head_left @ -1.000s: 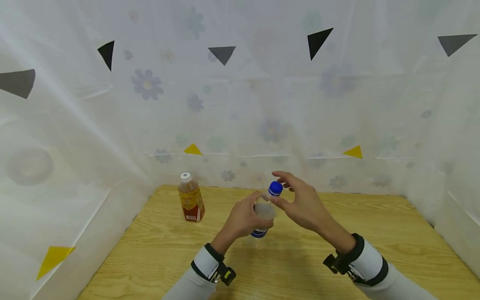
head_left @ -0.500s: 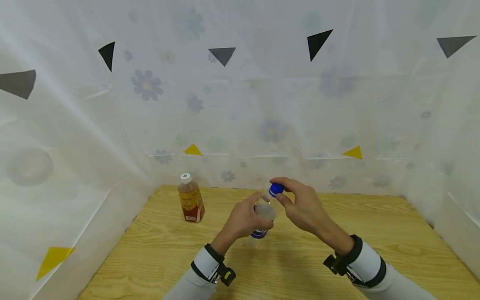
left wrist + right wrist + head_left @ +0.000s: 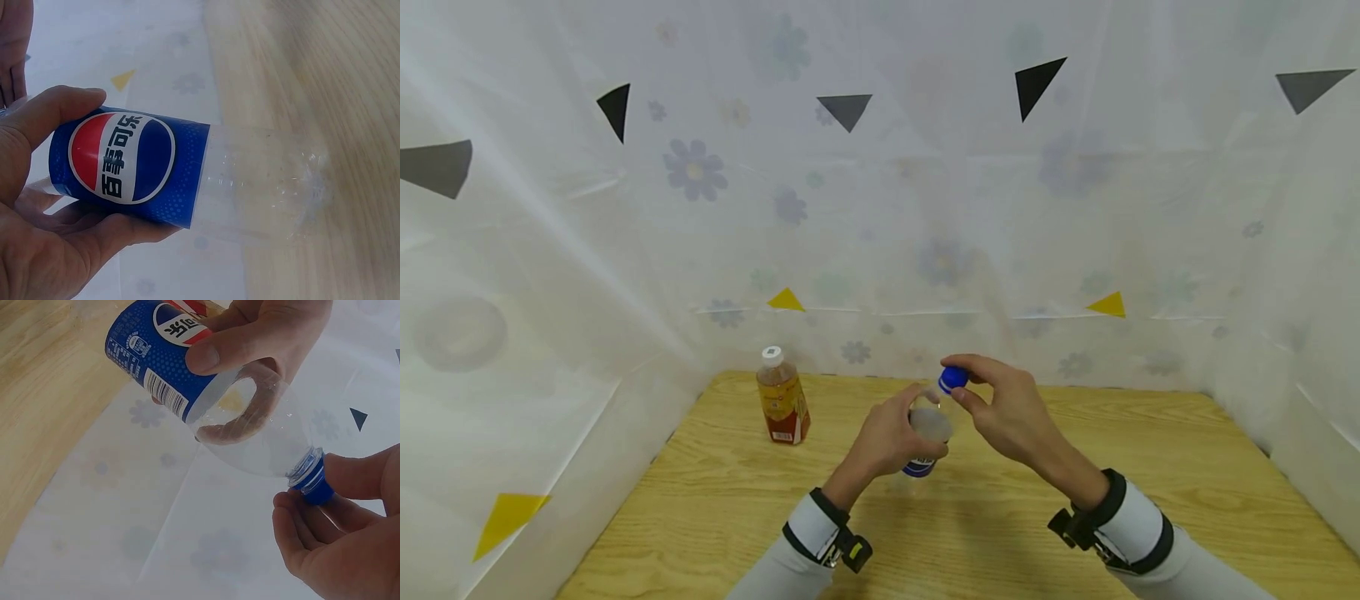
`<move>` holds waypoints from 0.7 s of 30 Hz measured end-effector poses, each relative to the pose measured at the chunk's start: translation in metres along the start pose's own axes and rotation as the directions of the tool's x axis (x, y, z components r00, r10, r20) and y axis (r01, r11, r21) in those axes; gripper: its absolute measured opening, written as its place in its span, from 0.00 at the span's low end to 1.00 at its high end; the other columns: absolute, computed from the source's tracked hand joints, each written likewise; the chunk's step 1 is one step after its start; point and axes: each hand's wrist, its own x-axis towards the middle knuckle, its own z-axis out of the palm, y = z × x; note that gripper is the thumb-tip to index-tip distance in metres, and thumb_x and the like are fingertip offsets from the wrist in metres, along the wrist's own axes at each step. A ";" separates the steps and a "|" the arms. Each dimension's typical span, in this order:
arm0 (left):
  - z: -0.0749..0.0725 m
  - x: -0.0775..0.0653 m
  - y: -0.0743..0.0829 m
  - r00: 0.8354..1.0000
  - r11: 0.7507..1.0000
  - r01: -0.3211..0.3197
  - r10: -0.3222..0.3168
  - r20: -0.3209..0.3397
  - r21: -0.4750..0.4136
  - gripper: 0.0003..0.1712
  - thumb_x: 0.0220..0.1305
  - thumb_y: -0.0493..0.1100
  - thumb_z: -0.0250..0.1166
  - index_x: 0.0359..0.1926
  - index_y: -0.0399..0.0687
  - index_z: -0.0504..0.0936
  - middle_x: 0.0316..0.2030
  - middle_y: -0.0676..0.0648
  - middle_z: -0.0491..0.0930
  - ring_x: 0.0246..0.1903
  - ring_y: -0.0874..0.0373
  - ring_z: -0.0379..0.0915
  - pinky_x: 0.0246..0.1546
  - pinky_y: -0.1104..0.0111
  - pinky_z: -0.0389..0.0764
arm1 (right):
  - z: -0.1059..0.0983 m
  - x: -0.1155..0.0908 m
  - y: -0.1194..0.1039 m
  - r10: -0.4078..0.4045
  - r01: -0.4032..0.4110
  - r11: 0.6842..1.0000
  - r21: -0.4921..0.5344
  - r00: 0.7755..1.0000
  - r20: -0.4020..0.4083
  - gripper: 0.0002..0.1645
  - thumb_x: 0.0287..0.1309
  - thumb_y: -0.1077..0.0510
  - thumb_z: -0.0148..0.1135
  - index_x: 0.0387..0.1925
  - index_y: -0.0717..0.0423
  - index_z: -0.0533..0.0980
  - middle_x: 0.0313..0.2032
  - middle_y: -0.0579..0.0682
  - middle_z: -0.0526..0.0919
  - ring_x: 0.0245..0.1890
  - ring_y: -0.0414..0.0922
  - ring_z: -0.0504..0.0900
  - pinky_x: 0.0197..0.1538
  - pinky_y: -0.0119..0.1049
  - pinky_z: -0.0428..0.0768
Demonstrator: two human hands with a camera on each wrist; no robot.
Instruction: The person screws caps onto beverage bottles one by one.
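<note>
A clear plastic cola bottle (image 3: pixel 262 181) with a blue label (image 3: pixel 181 169) and a blue screw cap (image 3: pixel 317 489) is held between my hands, its neck leaning to the right. My left hand (image 3: pixel 887 435) grips the bottle round the label and shoulder, fingers on one side and thumb on the other. Thumb and fingers of my right hand (image 3: pixel 1009 415) pinch the cap at the neck. In the right wrist view the cap sits on the neck threads. No liquid shows inside the bottle. My left hand hides much of the label in the head view.
A square bottle (image 3: pixel 783 398) of reddish-brown drink with a white cap stands upright at the back left of the wooden table (image 3: pixel 715 517). White flower-patterned sheeting (image 3: pixel 880 208) hangs behind the table and along both sides.
A second ago my right hand's fingers were spread around the cap; half a second ago they had closed on it, and they still pinch it now. My left hand has stayed in place.
</note>
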 end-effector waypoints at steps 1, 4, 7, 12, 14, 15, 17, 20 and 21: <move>0.000 0.000 0.000 1.000 1.000 -0.002 0.002 0.001 -0.001 0.33 0.50 0.49 0.80 0.58 0.59 0.77 0.48 0.42 0.84 0.43 0.49 0.83 0.36 0.57 0.84 | 0.000 0.000 0.000 0.004 -0.004 1.000 -0.001 1.000 0.003 0.21 0.65 0.66 0.64 0.60 0.56 0.79 0.53 0.57 0.86 0.51 0.55 0.86 0.50 0.54 0.84; 0.000 -0.001 0.000 1.000 1.000 -0.004 0.004 0.004 -0.005 0.34 0.51 0.49 0.79 0.59 0.57 0.77 0.48 0.42 0.84 0.43 0.49 0.83 0.36 0.57 0.84 | -0.001 0.000 0.001 0.016 -0.016 1.000 -0.003 1.000 0.005 0.21 0.65 0.64 0.66 0.59 0.56 0.80 0.52 0.56 0.86 0.50 0.54 0.86 0.49 0.53 0.84; 0.000 -0.001 0.001 1.000 1.000 -0.005 0.005 0.006 -0.009 0.35 0.51 0.49 0.79 0.60 0.55 0.76 0.48 0.42 0.84 0.43 0.48 0.83 0.36 0.56 0.84 | -0.001 0.001 0.002 0.026 -0.026 1.000 0.003 1.000 -0.009 0.20 0.64 0.61 0.68 0.57 0.57 0.81 0.48 0.55 0.87 0.46 0.53 0.87 0.46 0.51 0.85; 0.001 -0.001 -0.001 1.000 1.000 -0.003 0.003 -0.001 -0.012 0.33 0.51 0.49 0.80 0.57 0.58 0.77 0.46 0.43 0.85 0.42 0.50 0.83 0.36 0.57 0.84 | 0.001 0.003 0.006 0.059 -0.058 0.998 0.026 0.998 -0.034 0.17 0.61 0.54 0.72 0.49 0.56 0.82 0.39 0.49 0.87 0.40 0.47 0.86 0.40 0.42 0.85; 0.001 -0.001 -0.001 1.000 1.000 -0.003 0.003 -0.003 -0.013 0.31 0.51 0.48 0.79 0.56 0.60 0.77 0.46 0.44 0.85 0.42 0.51 0.83 0.35 0.58 0.84 | 0.003 0.003 0.007 0.078 -0.077 0.997 0.031 0.996 -0.041 0.16 0.61 0.52 0.72 0.47 0.55 0.82 0.36 0.47 0.86 0.37 0.45 0.85 0.38 0.38 0.83; 0.002 -0.001 -0.002 1.000 1.000 -0.003 0.003 -0.003 -0.016 0.31 0.51 0.48 0.79 0.56 0.61 0.77 0.46 0.44 0.85 0.42 0.51 0.82 0.35 0.58 0.83 | 0.004 0.003 0.008 0.089 -0.088 0.996 0.033 0.995 -0.045 0.16 0.60 0.51 0.73 0.46 0.55 0.82 0.35 0.47 0.86 0.36 0.44 0.84 0.38 0.37 0.82; 0.002 -0.001 -0.002 1.000 1.000 -0.005 0.005 -0.005 -0.017 0.32 0.51 0.48 0.79 0.56 0.61 0.77 0.46 0.44 0.85 0.42 0.51 0.83 0.35 0.59 0.83 | 0.006 0.003 0.009 0.110 -0.108 0.993 0.037 0.993 -0.054 0.17 0.59 0.49 0.74 0.44 0.55 0.82 0.34 0.46 0.86 0.35 0.42 0.82 0.37 0.35 0.81; 0.001 -0.001 -0.002 1.000 1.000 -0.008 0.008 -0.003 -0.014 0.34 0.51 0.49 0.79 0.59 0.58 0.76 0.47 0.44 0.85 0.43 0.51 0.83 0.36 0.58 0.84 | 0.007 0.005 0.010 0.127 -0.124 0.991 0.050 0.990 -0.063 0.18 0.58 0.48 0.74 0.42 0.54 0.81 0.34 0.46 0.85 0.35 0.42 0.82 0.37 0.35 0.80; 0.000 -0.001 -0.002 1.000 1.000 -0.008 0.008 -0.003 -0.014 0.35 0.51 0.49 0.79 0.60 0.57 0.76 0.47 0.44 0.85 0.43 0.51 0.83 0.36 0.58 0.84 | 0.008 0.005 0.010 0.132 -0.129 0.990 0.055 0.989 -0.065 0.18 0.57 0.47 0.75 0.42 0.54 0.81 0.33 0.46 0.85 0.35 0.42 0.82 0.37 0.36 0.81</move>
